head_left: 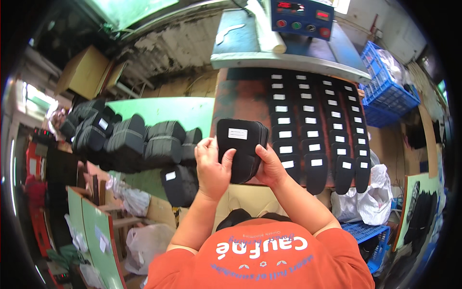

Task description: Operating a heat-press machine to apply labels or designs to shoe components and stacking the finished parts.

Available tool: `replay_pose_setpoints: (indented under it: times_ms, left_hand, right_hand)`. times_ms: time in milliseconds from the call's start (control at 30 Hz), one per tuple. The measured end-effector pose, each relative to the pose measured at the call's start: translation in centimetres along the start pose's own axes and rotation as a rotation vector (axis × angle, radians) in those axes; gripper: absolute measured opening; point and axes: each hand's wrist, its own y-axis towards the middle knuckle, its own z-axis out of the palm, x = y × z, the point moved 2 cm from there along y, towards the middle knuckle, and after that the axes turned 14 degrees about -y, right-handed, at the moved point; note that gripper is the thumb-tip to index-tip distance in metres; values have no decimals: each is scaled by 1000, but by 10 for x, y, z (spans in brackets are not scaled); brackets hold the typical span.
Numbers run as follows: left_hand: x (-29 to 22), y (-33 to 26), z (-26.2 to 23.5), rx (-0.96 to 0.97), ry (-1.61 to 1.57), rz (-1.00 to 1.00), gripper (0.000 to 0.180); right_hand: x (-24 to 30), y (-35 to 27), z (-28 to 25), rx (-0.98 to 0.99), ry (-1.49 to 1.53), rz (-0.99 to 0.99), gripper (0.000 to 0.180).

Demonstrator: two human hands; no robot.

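Between my two hands is a stack of black flat pieces (240,144) with rounded corners, a white label on its top face. My left hand (214,168) grips its left side, thumb lying over the front. On the opposite edge, the thumb of my right hand (271,166) presses against the stack; the fingers of that hand are partly hidden behind it. Just right of my hands, similar labelled black pieces (315,168) lie overlapping in several columns on a reddish-brown table (245,101). Tied bundles of black pieces (163,144) sit to the left on a green surface (192,108).
Behind the table stands a machine with a blue control box (302,18) and a white roll (267,29). Blue crates (385,86) are at the far right. White plastic bags (370,197) and another blue crate (368,236) stand near right. Green boards (98,236) rise at the near left.
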Motion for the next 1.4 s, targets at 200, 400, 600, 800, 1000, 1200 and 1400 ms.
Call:
replay_pose_setpoints:
  times_ms: [200, 400, 600, 800, 1000, 1200, 1400]
  left_hand:
    - [32, 32, 93, -28, -596, -206, 23]
    - [158, 119, 168, 25, -877, -673, 20]
    - [199, 194, 227, 21, -524, -653, 39]
    - [181, 200, 220, 125, -22, -378, 39]
    - [102, 147, 176, 647, -899, -698, 26]
    - [194, 191, 182, 235, -817, -733, 31]
    - [200, 190, 183, 277, -155, -334, 40]
  right_hand:
    - [39, -15, -74, -146, 205, -72, 53]
    - [68, -12, -103, -143, 263, -108, 57]
    - [72, 1, -106, -328, 183, -95, 58]
    - [71, 30, -105, -579, -13, -116, 52]
    - [68, 58, -112, -654, -109, -178, 48]
    - [78, 53, -115, -520, 65, -174, 50]
    - [69, 59, -107, -514, 71, -116, 51]
